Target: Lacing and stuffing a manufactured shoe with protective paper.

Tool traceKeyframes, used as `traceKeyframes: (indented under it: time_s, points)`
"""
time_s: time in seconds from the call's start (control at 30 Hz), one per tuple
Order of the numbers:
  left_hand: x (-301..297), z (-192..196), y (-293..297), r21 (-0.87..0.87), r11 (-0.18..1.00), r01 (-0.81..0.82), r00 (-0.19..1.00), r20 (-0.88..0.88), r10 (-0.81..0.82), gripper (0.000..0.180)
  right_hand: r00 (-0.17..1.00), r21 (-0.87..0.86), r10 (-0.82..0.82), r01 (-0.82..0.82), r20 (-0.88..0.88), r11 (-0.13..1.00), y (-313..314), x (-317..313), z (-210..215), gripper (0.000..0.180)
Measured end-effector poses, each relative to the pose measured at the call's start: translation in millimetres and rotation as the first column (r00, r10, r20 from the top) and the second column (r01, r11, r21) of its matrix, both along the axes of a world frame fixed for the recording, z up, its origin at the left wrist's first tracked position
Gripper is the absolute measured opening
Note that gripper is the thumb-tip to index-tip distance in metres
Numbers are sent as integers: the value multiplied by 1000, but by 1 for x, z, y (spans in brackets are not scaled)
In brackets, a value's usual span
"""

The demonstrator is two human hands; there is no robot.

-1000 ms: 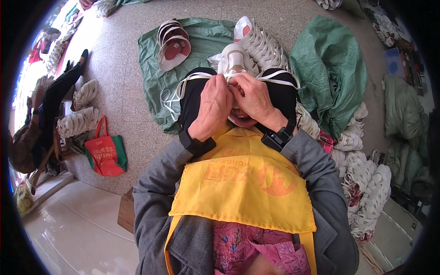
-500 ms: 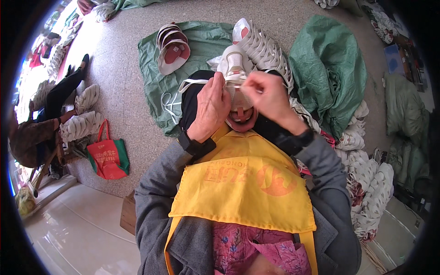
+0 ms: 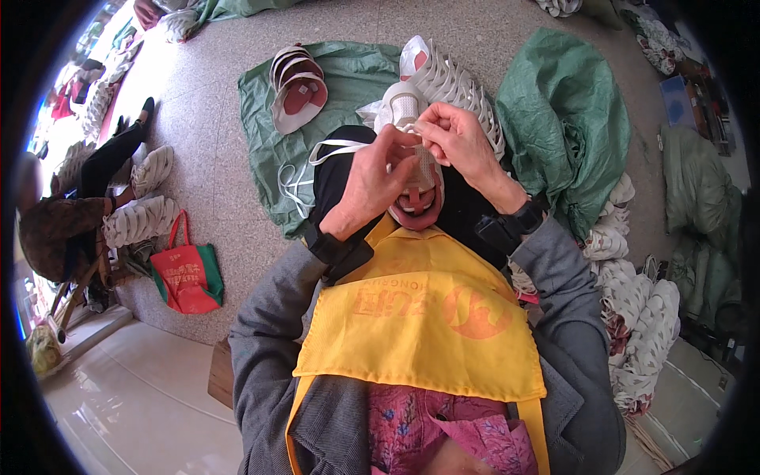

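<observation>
A white sneaker with a red lining (image 3: 417, 186) rests on my lap, toe pointing away from me. My left hand (image 3: 372, 182) grips its left side and pinches a white lace (image 3: 336, 148) that loops off to the left. My right hand (image 3: 461, 141) pinches the lace end over the shoe's eyelets. Both hands meet above the tongue. A yellow apron (image 3: 419, 324) covers my lap below the shoe.
Stacked white shoes (image 3: 463, 87) and a pair of red-lined shoes (image 3: 294, 87) lie on a green sack (image 3: 348, 79) ahead. A crumpled green sack (image 3: 566, 119) and more white shoes (image 3: 633, 317) are on the right. A red bag (image 3: 186, 273) and a seated person (image 3: 71, 229) are at left.
My right hand has lifted up and to the right, pulling the lace. The shoe has shifted slightly higher on my lap, and my left hand stays on it.
</observation>
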State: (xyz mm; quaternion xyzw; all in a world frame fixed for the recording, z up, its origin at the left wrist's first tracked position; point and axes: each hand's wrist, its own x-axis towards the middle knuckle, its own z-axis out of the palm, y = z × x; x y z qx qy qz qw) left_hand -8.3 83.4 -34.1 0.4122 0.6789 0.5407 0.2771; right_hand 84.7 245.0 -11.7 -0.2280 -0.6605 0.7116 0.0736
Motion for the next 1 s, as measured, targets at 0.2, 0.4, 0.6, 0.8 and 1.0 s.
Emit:
traceKeyframes:
  time_s: [0.2, 0.4, 0.6, 0.8, 1.0]
  points:
    - [2, -18, 12, 150, 986, 75, 914, 385, -128, 15, 999, -38, 5, -6, -38, 999, 2, 5, -3, 17]
    - [-4, -6, 3, 155, 980, -120, 953, 294, 70, 6, 997, 107, 71, -68, -28, 992, 4, 11, -5, 14]
    - [-40, -13, 16, 129, 982, 141, 989, 29, -146, 10, 988, 283, 126, -97, -86, 954, -1, 11, -1, 8]
    - [-59, -14, 29, 15, 889, 458, 889, 20, -458, 13, 988, 256, 121, -92, -101, 962, 1, 10, -10, 8]
    - [-57, -25, 27, 68, 919, 389, 903, 172, -395, 9, 968, 472, 193, -98, -157, 876, 4, 18, -9, 10]
